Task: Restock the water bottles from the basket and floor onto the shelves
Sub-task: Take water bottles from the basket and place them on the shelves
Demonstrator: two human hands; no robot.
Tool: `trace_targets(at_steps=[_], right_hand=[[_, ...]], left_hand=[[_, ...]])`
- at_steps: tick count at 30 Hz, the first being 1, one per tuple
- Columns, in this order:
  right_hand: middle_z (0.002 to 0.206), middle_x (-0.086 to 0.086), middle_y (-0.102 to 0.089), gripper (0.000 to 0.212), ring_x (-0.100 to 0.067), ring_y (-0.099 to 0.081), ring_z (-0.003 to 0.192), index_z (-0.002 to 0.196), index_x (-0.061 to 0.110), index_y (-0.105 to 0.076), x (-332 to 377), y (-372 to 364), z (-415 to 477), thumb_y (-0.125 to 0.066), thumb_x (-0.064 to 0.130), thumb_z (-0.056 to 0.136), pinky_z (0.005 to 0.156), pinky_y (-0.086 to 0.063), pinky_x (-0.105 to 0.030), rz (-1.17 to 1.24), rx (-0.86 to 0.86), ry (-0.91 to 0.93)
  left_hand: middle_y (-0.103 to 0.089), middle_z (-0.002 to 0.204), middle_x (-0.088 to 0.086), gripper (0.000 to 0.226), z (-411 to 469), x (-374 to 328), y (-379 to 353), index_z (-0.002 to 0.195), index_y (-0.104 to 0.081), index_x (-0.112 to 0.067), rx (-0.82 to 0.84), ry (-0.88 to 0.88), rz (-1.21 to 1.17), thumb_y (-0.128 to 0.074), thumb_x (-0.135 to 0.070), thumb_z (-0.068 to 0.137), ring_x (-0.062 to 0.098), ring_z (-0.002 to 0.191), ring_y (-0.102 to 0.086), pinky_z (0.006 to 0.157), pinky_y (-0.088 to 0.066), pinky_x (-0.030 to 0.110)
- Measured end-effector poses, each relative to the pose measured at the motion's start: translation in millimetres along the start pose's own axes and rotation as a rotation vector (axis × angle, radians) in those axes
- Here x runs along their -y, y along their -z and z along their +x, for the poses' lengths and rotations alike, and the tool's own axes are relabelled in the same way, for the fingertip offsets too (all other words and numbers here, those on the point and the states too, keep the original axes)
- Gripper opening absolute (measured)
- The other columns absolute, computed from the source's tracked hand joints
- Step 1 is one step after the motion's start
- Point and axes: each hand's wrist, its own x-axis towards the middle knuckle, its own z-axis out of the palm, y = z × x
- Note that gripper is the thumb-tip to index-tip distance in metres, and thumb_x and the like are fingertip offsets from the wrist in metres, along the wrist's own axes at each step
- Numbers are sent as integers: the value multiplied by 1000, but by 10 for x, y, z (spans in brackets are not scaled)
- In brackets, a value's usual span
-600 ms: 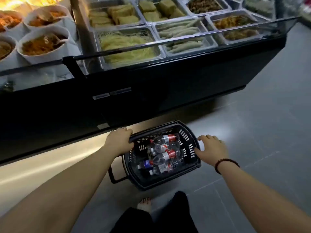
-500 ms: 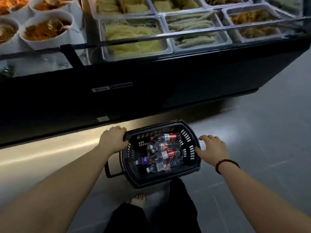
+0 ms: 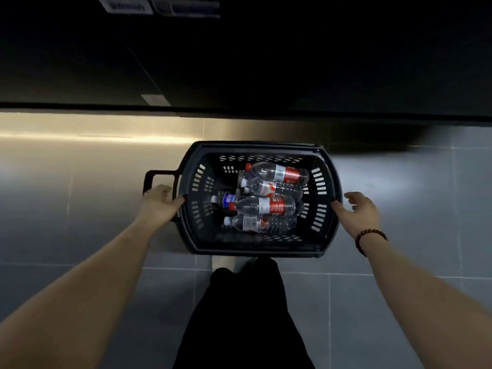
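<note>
My left hand [image 3: 159,203] is closed on the left rim of the basket [image 3: 262,250], fingers curled over the edge just beside the black side handle [image 3: 149,178] that sticks out at the left of centre frame. My right hand [image 3: 358,213] is at the basket's right rim with the fingers spread and loosely bent; the fingertips touch or nearly touch the edge, and I cannot tell whether they grip it. A bead bracelet [image 3: 368,237] circles that wrist.

The basket sits in the middle of the frame, dark plastic with slotted walls, over the grey tile floor [image 3: 412,209]. Inside it the bottles [image 3: 266,198] lie on their sides, stacked across one another, caps pointing left. The top bottle [image 3: 277,173] has a red cap and a red and white label. Below it lies a clear one with a white cap, then one with a red label; a bottle with a blue label [image 3: 226,200] pokes out at the left under them. The lowest, near the basket's near wall, is clear with a white cap.

Across the top of the frame runs the black cabinet front [image 3: 266,62], with pale labels at upper left. A band of warm light falls on the floor under it, left of centre. My dark trousers [image 3: 245,315] fill the bottom centre, below the basket.
</note>
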Motion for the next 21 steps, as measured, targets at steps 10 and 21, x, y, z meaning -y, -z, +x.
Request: trace_targets(at_steps=[10,21], right_hand=[[138,-10,-39,69,-29,-50,117,139,12,-38,-505,-739,785,-57,54,86,96,-45,-40,101,-70,-154],[73,-7,-58,58,-20,-54,64,84,7,-57,-736,-893,1223,-45,64,88,56,-41,-27,205,-52,-324]], left_hand=[[-65,112,10,55,841,528,-676,124,-57,-11,-116,127,-265,-59,-53,88,29,100,-61,85,-51,39],[-63,90,8,45,1177,541,-943,77,-59,-22,-178,185,-464,-54,-65,85,23,83,-59,76,-48,37]])
